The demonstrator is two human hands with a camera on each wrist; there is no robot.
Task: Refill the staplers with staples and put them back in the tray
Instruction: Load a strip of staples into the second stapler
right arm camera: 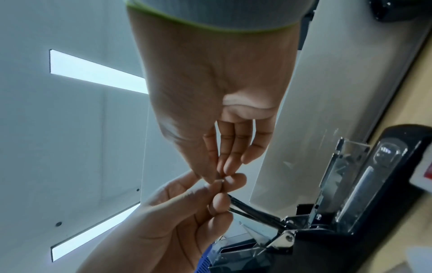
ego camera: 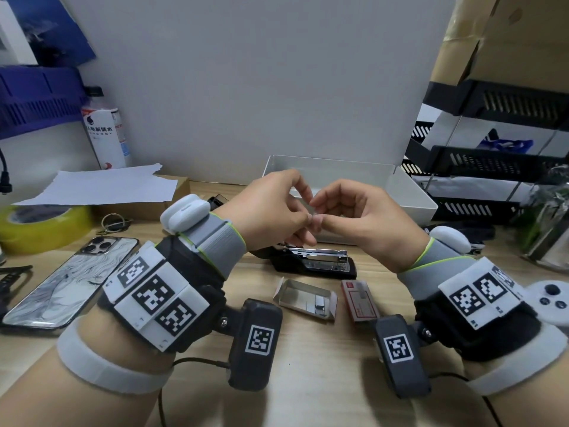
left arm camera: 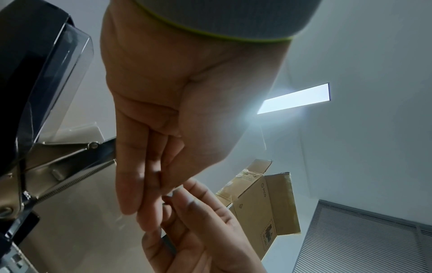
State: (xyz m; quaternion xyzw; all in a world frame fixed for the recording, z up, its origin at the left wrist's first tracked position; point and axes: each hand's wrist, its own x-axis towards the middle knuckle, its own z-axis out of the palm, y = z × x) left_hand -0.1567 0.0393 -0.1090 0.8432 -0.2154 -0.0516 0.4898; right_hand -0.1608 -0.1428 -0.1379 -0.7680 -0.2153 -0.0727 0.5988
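Both hands meet above the desk and pinch a small pale staple strip [ego camera: 316, 217] between thumbs and forefingers. My left hand [ego camera: 308, 217] comes in from the left, my right hand [ego camera: 323, 221] from the right. In the right wrist view the staple strip [right arm camera: 221, 182] is mostly hidden by fingertips. Just below the hands the black stapler [ego camera: 317, 265] lies open on the desk, its metal channel exposed; its raised metal arm [right arm camera: 254, 211] ends beside the left hand's lower fingers. The white tray [ego camera: 412, 198] stands behind the hands. A silver inner staple box [ego camera: 304, 295] and its red sleeve [ego camera: 360, 300] lie in front.
A phone [ego camera: 70, 278], a yellow tape roll [ego camera: 43, 226] and a bottle [ego camera: 106, 137] sit on the left. A cardboard box under torn paper [ego camera: 101, 186] lies behind them. Black file racks [ego camera: 492, 167], a glass vase [ego camera: 548, 235] and a white controller [ego camera: 551, 300] crowd the right.
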